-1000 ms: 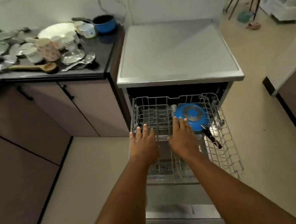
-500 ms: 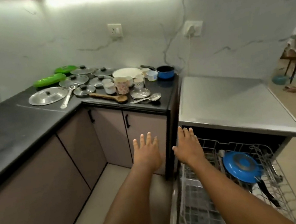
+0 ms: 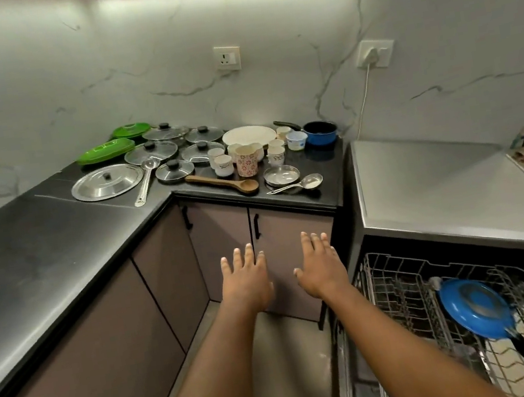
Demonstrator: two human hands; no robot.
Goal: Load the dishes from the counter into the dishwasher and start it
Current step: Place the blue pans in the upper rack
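My left hand (image 3: 246, 283) and my right hand (image 3: 321, 268) hover empty, fingers spread, in front of the lower cabinet doors, below the counter. On the black counter (image 3: 39, 254) lie several lids (image 3: 107, 182), green plates (image 3: 105, 151), a white plate (image 3: 249, 135), several cups (image 3: 246, 161), a wooden spoon (image 3: 224, 185), a small steel plate (image 3: 281, 175), a steel spoon (image 3: 299, 185), a ladle (image 3: 145, 182) and a blue saucepan (image 3: 320, 132). At the lower right the dishwasher rack (image 3: 401, 282) is pulled out, with a blue pan (image 3: 477, 311) upside down in it.
The dishwasher's grey top (image 3: 439, 180) stands right of the counter. Its open door (image 3: 349, 387) reaches toward me by my right arm. Two wall sockets (image 3: 227, 58) sit above, one with a plugged cable (image 3: 364, 96). Brown cabinet doors (image 3: 219, 239) line the corner.
The view swung up and left from the rack to the counter. Both hands left the rack and now hover before the cabinet doors, still empty.
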